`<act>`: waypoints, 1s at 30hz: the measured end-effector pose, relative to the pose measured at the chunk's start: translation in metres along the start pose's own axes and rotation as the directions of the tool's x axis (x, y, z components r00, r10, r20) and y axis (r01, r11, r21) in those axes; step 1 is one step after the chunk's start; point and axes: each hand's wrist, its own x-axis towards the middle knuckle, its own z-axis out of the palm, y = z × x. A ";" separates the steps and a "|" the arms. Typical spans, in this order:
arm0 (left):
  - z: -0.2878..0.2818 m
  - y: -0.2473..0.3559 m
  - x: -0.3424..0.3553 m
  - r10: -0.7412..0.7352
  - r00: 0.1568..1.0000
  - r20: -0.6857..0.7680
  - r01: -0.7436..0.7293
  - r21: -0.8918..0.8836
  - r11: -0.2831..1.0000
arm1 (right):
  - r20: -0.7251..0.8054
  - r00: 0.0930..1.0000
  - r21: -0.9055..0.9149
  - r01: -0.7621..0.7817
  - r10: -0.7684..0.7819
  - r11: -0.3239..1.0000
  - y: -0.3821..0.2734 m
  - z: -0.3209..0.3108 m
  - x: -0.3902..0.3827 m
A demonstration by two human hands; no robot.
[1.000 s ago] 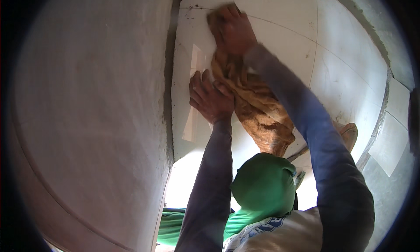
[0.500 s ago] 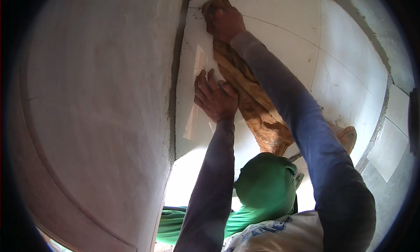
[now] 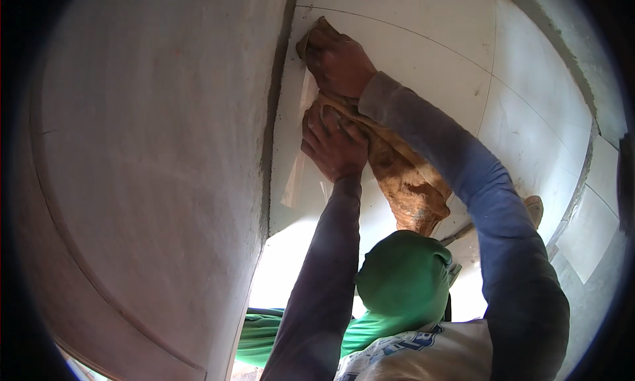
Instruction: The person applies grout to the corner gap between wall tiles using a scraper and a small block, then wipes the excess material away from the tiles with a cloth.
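My right hand (image 3: 340, 63) grips the top of a soiled orange-brown cloth (image 3: 413, 192) against a pale tiled surface (image 3: 436, 53), near its dark-edged left border. The cloth hangs in loose folds toward my body. Just below, my left hand (image 3: 334, 143) rests with its fingers spread on the tile, touching the cloth's left side.
A broad plain grey panel (image 3: 152, 149) fills the left. On the right are a cement strip (image 3: 585, 96) and square tiles (image 3: 585, 232). Below are a green-clothed bent knee (image 3: 403, 275) and, partly behind my right arm, a tan object (image 3: 532, 208).
My right hand with the cloth went up, then came back down and slightly left, closer to my left hand. My left hand has shifted slightly right in the picture.
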 end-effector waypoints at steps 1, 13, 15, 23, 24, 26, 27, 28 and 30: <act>-0.002 0.006 0.000 0.012 1.000 0.006 -0.012 -0.032 0.999 | 0.064 0.997 0.010 -0.036 0.035 0.999 0.015 -0.006 -0.001; -0.003 -0.007 -0.003 -0.027 1.000 0.005 0.027 -0.016 1.000 | 0.172 0.974 -0.019 -0.147 0.148 0.989 -0.020 -0.020 0.036; -0.003 -0.001 -0.002 0.003 0.999 -0.047 -0.007 -0.072 0.997 | 0.361 0.853 -0.108 -0.364 0.378 0.925 -0.002 -0.024 0.052; -0.005 -0.012 -0.008 0.000 0.990 -0.140 -0.021 -0.147 0.989 | 0.246 0.875 0.001 -0.431 0.417 0.902 -0.057 -0.057 0.060; -0.006 -0.018 -0.009 -0.009 0.989 -0.146 -0.011 -0.139 0.990 | 0.249 0.879 0.010 -0.422 0.406 0.907 -0.068 -0.058 0.060; -0.005 -0.013 -0.013 -0.012 0.985 -0.174 -0.031 -0.241 0.970 | 0.422 0.827 -0.001 -0.410 0.373 0.912 -0.069 -0.064 0.051; -0.007 -0.012 -0.016 -0.010 0.983 -0.181 -0.036 -0.250 0.968 | 0.414 0.829 -0.009 -0.408 0.375 0.913 -0.062 -0.047 0.041; -0.004 0.002 -0.021 0.012 0.986 -0.167 -0.068 -0.333 0.940 | 0.178 0.947 -0.139 -0.245 0.268 0.959 -0.030 -0.020 0.018; -0.001 -0.008 -0.034 0.013 0.987 -0.158 -0.073 -0.381 0.921 | -0.034 0.997 -0.265 -0.082 0.075 0.961 -0.028 0.011 0.000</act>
